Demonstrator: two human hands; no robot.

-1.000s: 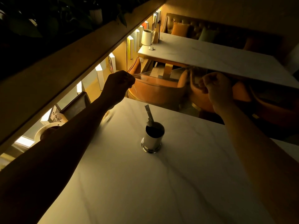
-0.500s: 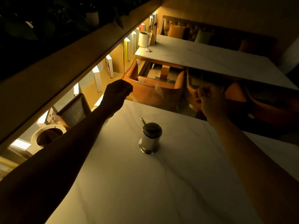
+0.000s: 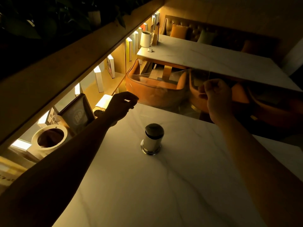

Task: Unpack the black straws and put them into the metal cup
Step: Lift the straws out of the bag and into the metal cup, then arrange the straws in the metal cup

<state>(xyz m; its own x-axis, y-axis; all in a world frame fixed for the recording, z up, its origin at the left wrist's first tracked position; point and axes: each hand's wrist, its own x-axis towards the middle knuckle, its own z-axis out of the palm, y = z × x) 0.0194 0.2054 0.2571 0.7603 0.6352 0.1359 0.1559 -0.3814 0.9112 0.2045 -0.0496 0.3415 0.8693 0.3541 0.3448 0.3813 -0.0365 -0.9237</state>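
The metal cup stands upright in the middle of the white marble table. Black straws fill its mouth and are seen almost end-on as a dark bundle. Beyond the cup, above the table's far edge, a clear plastic wrapper is stretched faintly between my hands. My left hand pinches its left end with thumb and fingertips. My right hand is a fist closed on its right end. The film is nearly invisible, and I see no straw inside it.
A wooden ledge with plants overhangs on the left, above lit shelves. On those shelves are a framed sign and a round white holder. Orange chairs and a second marble table lie beyond the far edge.
My left hand loosened from a fist into a pinch and dropped lower. The right hand shifted slightly right. The view tilted, so the straws no longer appear to stick out of the cup.
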